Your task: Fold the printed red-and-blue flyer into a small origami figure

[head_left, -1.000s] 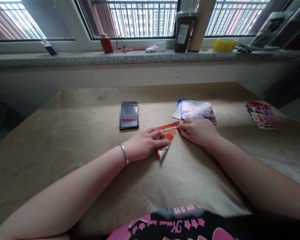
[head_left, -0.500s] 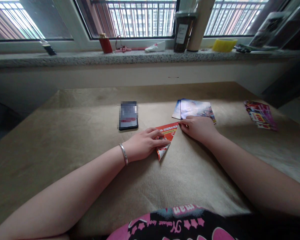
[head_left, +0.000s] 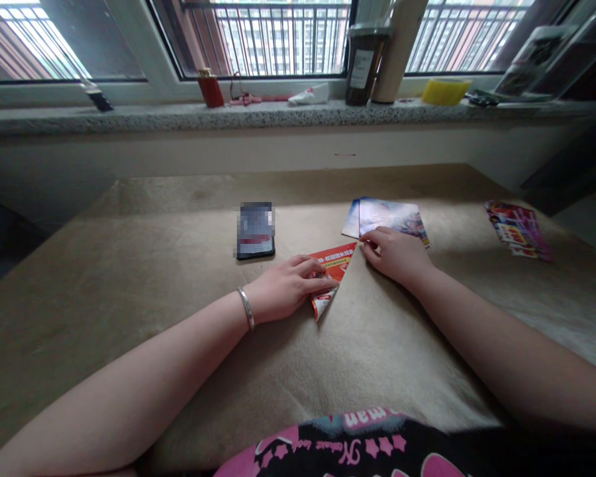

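A red-orange printed paper (head_left: pixel 338 260), folded into a triangle, lies on the table. My left hand (head_left: pixel 291 288) rests flat over its left part, fingers stretched out and pressing it down. The near corner of the paper curls up and shows a white printed side. My right hand (head_left: pixel 395 250) is beside the far right corner of the paper, slightly apart from it. Its fingers are bent, with a small gap between thumb and forefinger and nothing visible in them. Just behind that hand lie blue and purple picture sheets (head_left: pixel 387 213), partly covered by it.
A dark phone-like rectangle (head_left: pixel 255 232), blurred, lies left of the paper. Several pink and red printed cards (head_left: pixel 519 228) are fanned at the right. A dark lidded jar (head_left: pixel 363 66), a red container (head_left: pixel 211 89) and a yellow object (head_left: pixel 446 91) stand on the windowsill (head_left: pixel 153 120).
My right hand has drawn slightly to the right, off the corner of the folded paper. My left hand stays on the paper.
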Motion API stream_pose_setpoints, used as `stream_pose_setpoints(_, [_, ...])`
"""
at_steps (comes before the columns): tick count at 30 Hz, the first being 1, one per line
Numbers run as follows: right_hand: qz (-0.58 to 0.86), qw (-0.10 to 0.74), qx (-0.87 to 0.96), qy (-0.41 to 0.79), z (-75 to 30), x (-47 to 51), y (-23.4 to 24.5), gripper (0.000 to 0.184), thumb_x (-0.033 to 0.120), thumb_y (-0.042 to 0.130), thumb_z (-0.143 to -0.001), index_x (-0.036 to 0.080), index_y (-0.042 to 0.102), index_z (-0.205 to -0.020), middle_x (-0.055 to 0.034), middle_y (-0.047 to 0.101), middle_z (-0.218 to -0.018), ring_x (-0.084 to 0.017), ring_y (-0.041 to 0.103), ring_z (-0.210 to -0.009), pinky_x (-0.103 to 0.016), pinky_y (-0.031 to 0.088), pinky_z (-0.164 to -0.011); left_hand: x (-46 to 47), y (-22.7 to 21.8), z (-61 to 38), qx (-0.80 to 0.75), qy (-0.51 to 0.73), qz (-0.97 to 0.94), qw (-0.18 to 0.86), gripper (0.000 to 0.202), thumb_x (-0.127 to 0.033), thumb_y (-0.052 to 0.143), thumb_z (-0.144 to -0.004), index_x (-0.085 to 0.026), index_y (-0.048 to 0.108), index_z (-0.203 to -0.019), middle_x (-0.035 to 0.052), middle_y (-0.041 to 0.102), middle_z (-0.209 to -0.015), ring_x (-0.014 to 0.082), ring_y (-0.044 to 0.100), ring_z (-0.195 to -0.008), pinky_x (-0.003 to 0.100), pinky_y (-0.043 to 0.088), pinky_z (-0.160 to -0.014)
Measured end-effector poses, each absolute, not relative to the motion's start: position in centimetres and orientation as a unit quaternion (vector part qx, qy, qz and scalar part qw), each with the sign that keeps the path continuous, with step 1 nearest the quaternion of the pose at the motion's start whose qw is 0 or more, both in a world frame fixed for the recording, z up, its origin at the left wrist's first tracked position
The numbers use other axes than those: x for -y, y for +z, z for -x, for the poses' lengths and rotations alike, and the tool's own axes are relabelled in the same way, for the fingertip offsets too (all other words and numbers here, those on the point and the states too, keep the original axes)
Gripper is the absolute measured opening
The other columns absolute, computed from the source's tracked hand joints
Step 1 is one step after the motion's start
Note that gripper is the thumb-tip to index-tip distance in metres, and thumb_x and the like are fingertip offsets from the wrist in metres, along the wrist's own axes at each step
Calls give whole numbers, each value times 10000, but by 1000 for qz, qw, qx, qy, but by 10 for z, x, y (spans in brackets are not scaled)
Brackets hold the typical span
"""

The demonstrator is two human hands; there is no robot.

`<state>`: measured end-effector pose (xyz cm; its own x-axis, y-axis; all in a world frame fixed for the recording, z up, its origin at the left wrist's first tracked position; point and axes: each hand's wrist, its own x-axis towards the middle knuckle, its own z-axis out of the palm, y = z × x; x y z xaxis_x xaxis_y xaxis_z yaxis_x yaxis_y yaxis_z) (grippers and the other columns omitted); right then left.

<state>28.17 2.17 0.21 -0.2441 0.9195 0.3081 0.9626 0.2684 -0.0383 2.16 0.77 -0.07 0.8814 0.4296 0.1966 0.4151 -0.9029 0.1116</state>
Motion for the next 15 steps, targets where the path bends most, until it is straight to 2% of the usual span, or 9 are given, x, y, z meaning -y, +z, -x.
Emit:
stream_pose_setpoints(3, [514, 200, 833, -43, -284, -22, 2, 210, 273, 485, -842, 201, 641, -961, -67, 672, -1020, -209, 610, -897, -304, 442, -680, -8, 0, -22, -223, 115, -966, 54, 331, -219, 430, -942, -274, 543, -1249, 70, 551, -1202, 204, 462, -1146, 368, 424, -985])
stream_pose_setpoints(5, [413, 213, 885, 1, -282, -22, 2, 188, 258, 507, -841, 202, 636, -966, -75, 653, -1090, -215, 579, -1015, -341, 460, -818, -8, 1, -22, -233, 126, -961, 84, 304, -224, 423, -948, -245, 550, -1224, 72, 555, -1203, 190, 471, -1135, 359, 421, -990])
stream_pose_setpoints(7, [332, 206, 919, 47, -280, -21, 2, 183, 251, 522, -850, 210, 638, -985, -72, 630, -1165, -202, 568, -1059, -358, 454, -891, -9, 2, -23, -246, 137, -952, 120, 280, -202, 396, -954, -198, 553, -1186, 79, 561, -1207, 176, 480, -1130, 356, 409, -1008])
stream_pose_setpoints(10, [289, 191, 935, 75, -277, -21, 1, 179, 254, 538, -859, 212, 652, -990, -71, 633, -1171, -195, 579, -1053, -367, 463, -901, -10, 2, -24, -255, 148, -942, 161, 255, -156, 367, -950, -160, 558, -1120, 91, 568, -1211, 165, 488, -1135, 367, 387, -1034])
stream_pose_setpoints(15, [291, 171, 939, 65, -277, -21, 1, 194, 277, 527, -882, 216, 662, -1007, -75, 644, -1159, -205, 580, -1069, -385, 475, -897, -11, 6, -22, -263, 162, -930, 197, 248, -167, 366, -952, -170, 587, -1066, 81, 578, -1203, 156, 501, -1126, 352, 392, -1023])
